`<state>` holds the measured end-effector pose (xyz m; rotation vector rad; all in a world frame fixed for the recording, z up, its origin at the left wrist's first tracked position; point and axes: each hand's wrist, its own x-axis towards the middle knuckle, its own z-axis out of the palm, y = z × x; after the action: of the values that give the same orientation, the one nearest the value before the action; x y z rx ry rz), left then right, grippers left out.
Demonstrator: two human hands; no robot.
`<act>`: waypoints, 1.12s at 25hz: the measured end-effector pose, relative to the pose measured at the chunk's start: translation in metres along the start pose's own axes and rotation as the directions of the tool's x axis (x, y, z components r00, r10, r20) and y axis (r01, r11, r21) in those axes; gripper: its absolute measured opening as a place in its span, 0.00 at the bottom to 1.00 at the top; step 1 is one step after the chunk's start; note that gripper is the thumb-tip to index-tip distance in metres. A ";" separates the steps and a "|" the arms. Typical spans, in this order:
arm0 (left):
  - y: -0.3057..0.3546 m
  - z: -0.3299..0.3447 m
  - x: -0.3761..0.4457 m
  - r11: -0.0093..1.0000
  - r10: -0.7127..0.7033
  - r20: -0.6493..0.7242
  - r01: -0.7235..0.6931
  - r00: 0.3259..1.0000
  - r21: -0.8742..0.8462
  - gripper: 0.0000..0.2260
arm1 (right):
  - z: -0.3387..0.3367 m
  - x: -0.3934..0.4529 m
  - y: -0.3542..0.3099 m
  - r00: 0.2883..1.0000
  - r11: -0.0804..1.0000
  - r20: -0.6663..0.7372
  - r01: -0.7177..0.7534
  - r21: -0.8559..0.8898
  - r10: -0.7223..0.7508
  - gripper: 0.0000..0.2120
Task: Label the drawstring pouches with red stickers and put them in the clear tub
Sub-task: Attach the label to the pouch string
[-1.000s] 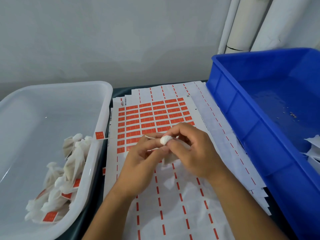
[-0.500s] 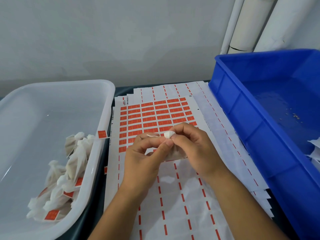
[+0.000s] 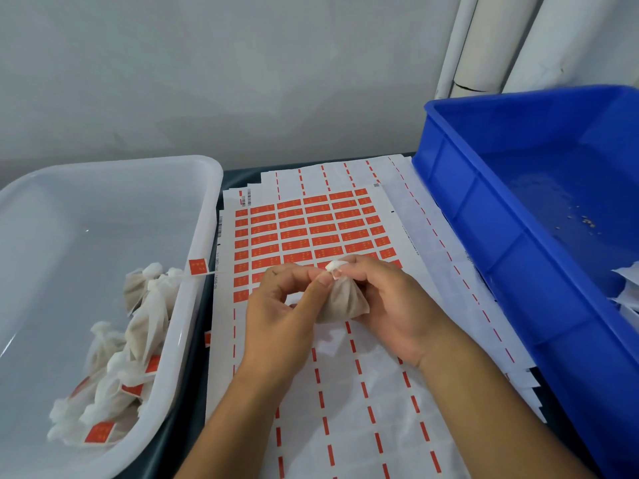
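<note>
A small white drawstring pouch [image 3: 344,300] hangs between both hands above the sticker sheets. My right hand [image 3: 390,305] cups its body and pinches the gathered neck. My left hand [image 3: 287,302] pinches the neck from the left with thumb and forefinger. A sheet of red stickers [image 3: 311,233] lies just beyond the hands. The clear tub [image 3: 204,216] stands at the left and holds several labelled pouches [image 3: 135,344]. One red sticker [image 3: 198,266] with a string hangs over the tub's right rim.
A blue crate [image 3: 501,243] stands at the right with white pouches [image 3: 627,288] at its edge. Peeled backing sheets [image 3: 345,409] with red dashes cover the dark table between the containers. A wall and white pipes [image 3: 484,39] rise behind.
The pouch has dropped lower between my hands, so its body now shows below the fingers. Both hands stay together at its neck.
</note>
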<state>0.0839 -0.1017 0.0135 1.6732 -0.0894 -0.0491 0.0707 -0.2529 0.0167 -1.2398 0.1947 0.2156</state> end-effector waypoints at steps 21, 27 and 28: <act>-0.006 -0.001 -0.001 0.854 0.359 -0.001 -0.328 0.933 0.403 0.08 | 0.000 0.002 0.003 1.000 0.998 0.004 -0.021 0.054 0.020 0.08; -0.009 -0.004 0.002 0.804 0.373 0.045 -0.347 0.927 0.483 0.05 | 0.000 0.000 0.005 0.991 0.964 -0.115 0.035 -0.265 -0.068 0.16; -0.009 -0.004 0.002 0.790 0.377 0.056 -0.352 0.925 0.503 0.04 | -0.001 0.000 0.005 0.990 0.951 -0.119 0.036 -0.306 -0.076 0.16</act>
<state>0.0867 -0.0972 0.0048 2.1547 -0.4226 0.3371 0.0690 -0.2526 0.0123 -1.5658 0.2447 0.1177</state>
